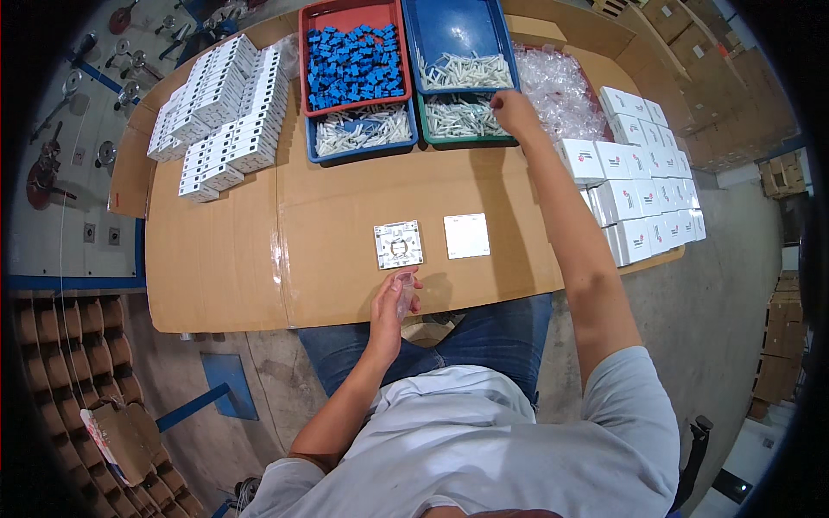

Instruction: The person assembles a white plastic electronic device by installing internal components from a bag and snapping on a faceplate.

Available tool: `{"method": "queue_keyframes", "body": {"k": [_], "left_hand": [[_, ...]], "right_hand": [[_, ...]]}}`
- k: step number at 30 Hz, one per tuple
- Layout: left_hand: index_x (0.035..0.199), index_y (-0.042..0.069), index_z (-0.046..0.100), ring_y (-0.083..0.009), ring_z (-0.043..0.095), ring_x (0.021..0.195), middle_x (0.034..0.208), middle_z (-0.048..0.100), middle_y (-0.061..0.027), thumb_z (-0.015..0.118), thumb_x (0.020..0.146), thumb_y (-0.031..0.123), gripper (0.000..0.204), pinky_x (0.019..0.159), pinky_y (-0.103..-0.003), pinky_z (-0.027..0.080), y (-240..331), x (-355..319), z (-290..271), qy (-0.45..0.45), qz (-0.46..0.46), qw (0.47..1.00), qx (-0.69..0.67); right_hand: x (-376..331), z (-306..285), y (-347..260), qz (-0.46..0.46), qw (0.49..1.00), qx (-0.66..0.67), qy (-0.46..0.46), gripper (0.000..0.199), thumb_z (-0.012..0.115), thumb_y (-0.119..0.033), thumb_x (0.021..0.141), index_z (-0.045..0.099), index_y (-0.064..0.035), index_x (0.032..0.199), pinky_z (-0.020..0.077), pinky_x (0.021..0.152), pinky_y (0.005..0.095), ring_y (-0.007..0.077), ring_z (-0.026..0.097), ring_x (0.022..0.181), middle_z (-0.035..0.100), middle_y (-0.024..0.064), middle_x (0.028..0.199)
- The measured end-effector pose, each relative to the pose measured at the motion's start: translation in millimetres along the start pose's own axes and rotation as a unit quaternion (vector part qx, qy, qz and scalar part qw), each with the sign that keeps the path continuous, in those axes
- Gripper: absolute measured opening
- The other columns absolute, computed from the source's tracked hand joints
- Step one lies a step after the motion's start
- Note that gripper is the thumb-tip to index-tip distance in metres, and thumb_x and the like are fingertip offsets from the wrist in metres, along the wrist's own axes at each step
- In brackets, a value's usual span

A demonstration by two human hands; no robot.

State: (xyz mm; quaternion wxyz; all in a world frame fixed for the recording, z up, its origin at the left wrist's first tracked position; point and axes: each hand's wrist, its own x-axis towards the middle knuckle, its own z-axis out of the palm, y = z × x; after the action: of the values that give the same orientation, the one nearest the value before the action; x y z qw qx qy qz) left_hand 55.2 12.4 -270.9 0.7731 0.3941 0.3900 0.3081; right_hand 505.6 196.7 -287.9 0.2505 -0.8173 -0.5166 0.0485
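My left hand point(390, 304) is closed around a small clear plastic bag point(405, 293) near the table's front edge. Just beyond it lies a square white frame point(398, 245) with a round opening and metal parts. A plain white square plate point(466, 236) lies flat to its right. My right arm stretches far forward, and my right hand point(516, 114) hovers at the right end of a green tray point(471, 142) of small white plastic pieces. Its fingers are bent together; whatever they may hold is too small to make out.
A red tray point(304, 52) of blue pieces sits on a blue tray point(363, 155) of white pieces. Another blue tray point(453, 30) rests above the green one. Clear bags point(561, 91) are heaped behind my right arm. White boxes point(635, 203) stand right, stacked white units point(224, 112) left.
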Motion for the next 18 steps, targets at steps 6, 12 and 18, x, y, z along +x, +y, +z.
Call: {"method": "queue_keyframes", "body": {"k": [6, 12, 18], "left_hand": [[0.135, 0.003, 0.061, -0.0126, 0.055, 0.080, 0.108, 0.061, -0.0082, 0.044, 0.109, 0.037, 0.046, 0.074, -0.028, 0.045, 1, -1, -2, 0.003, -0.004, 1.000, -0.003], [0.135, 0.003, 0.061, -0.0127, 0.055, 0.080, 0.108, 0.062, -0.0083, 0.045, 0.108, 0.036, 0.045, 0.074, -0.028, 0.046, 1, -2, -2, 0.007, -0.007, 1.000, -0.011], [0.135, 0.004, 0.061, -0.0125, 0.055, 0.079, 0.108, 0.062, -0.0081, 0.046, 0.108, 0.035, 0.044, 0.074, -0.028, 0.046, 4, -1, -2, 0.002, 0.007, 1.000, -0.009]], "right_hand": [[-21, 14, -19, -0.025, 0.992, -0.106, -0.060, 0.013, 0.068, -0.014, 0.082, 0.077, -0.0142, 0.091, 0.0571, 0.083, 0.0466, 0.0334, 0.072, 0.100, 0.075, 0.0134, 0.100], [-16, 22, -12, -0.017, 0.989, -0.104, -0.104, 0.011, 0.070, -0.019, 0.084, 0.076, -0.0132, 0.091, 0.0570, 0.082, 0.0461, 0.0334, 0.071, 0.098, 0.075, 0.0125, 0.100], [-10, 22, 1, -0.029, 0.996, -0.062, -0.054, 0.014, 0.070, -0.020, 0.086, 0.076, -0.0113, 0.095, 0.0573, 0.081, 0.0457, 0.0361, 0.072, 0.094, 0.076, 0.0155, 0.099]]}}
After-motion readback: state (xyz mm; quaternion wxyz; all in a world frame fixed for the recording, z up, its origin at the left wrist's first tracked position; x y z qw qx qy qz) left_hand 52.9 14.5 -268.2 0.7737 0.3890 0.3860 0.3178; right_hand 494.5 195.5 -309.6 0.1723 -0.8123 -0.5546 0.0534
